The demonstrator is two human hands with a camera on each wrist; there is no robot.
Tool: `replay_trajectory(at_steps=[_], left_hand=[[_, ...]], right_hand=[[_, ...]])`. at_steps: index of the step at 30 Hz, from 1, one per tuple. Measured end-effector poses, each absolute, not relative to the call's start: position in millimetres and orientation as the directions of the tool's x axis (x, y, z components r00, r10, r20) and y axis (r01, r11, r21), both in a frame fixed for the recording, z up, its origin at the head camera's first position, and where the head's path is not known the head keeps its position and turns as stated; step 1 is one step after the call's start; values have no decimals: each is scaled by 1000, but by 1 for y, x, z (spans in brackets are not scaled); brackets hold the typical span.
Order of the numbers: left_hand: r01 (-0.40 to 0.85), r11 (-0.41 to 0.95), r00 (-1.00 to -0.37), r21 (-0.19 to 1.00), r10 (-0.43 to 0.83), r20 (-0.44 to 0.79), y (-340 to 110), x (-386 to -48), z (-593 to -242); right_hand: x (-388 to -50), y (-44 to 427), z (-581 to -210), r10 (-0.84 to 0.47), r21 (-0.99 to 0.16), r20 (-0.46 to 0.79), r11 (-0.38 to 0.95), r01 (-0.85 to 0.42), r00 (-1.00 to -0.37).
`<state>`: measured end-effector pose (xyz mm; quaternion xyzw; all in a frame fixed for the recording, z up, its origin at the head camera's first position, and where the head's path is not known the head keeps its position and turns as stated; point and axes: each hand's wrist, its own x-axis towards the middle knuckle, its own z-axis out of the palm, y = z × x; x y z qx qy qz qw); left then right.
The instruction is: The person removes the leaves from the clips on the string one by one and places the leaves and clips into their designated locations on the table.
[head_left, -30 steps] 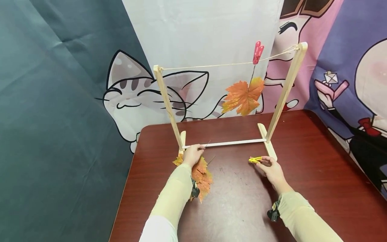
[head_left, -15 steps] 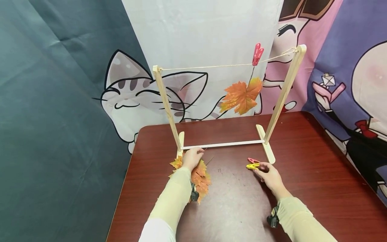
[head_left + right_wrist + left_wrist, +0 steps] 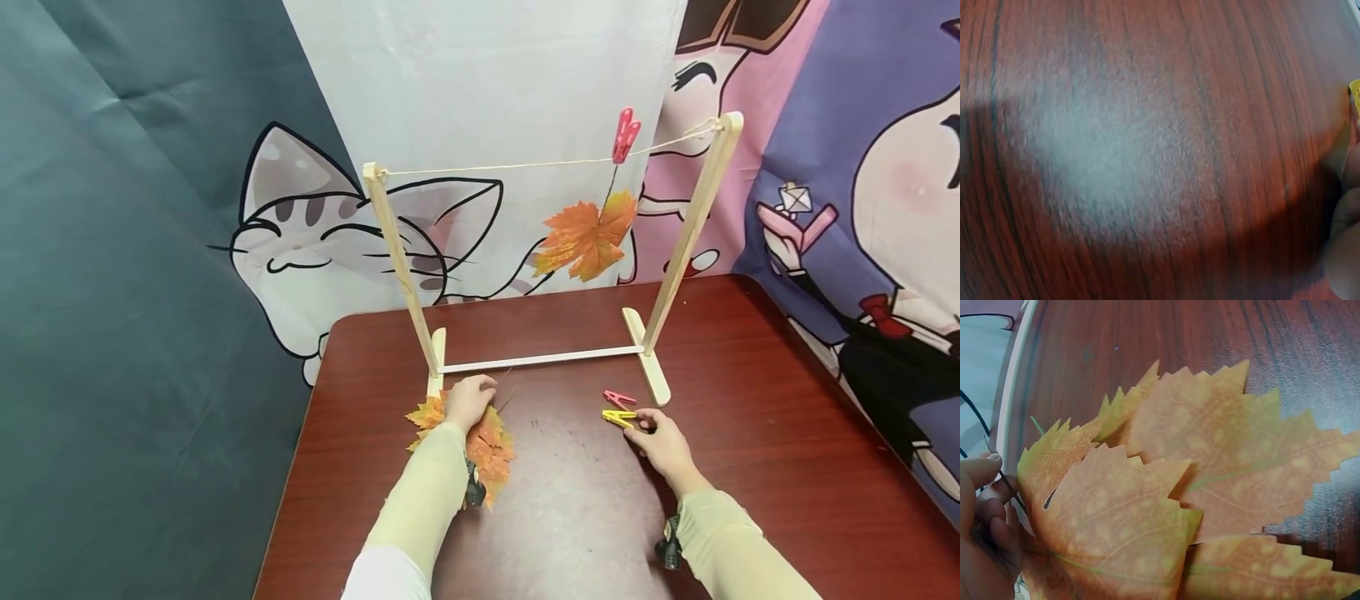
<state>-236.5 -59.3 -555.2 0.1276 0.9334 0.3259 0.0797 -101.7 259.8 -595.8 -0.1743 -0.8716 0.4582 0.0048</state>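
My left hand (image 3: 468, 402) is over the orange leaves (image 3: 491, 450) near the foot of the frame's left post. In the left wrist view its thumb and fingers (image 3: 988, 464) pinch a thin dark stem, with several overlapping leaves (image 3: 1122, 525) beside it. My right hand (image 3: 667, 446) holds a yellow clothespin (image 3: 618, 417) by one end between thumb and fingers, low over the table. A pink clothespin (image 3: 618, 398) lies just behind the yellow one. At the right edge of the right wrist view, the yellow clothespin (image 3: 1355, 94) shows partly above the fingers.
A wooden frame with a left post (image 3: 397, 250) and right post (image 3: 693, 233) stands at the back of the table (image 3: 570, 500). From its string (image 3: 495, 167) a red clothespin (image 3: 623, 137) holds a hanging orange leaf (image 3: 588, 237). Printed cloth (image 3: 510, 75) hangs behind.
The right hand has come slightly nearer the front with the yellow clothespin, and the pink one now shows behind it. The left hand stays at the leaves. The head view has shifted slightly.
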Motion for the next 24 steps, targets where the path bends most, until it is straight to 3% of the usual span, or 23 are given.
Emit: replay_trajectory(at_steps=[12, 24], left_hand=[[160, 772, -950, 616, 289, -116, -65, -232, -570], [158, 774, -944, 613, 301, -137, -62, -232, -573]], right_hand=[[-105, 256, -596, 278, -675, -109, 684, 277, -954], [-104, 260, -590, 228, -640, -76, 735, 223, -971]])
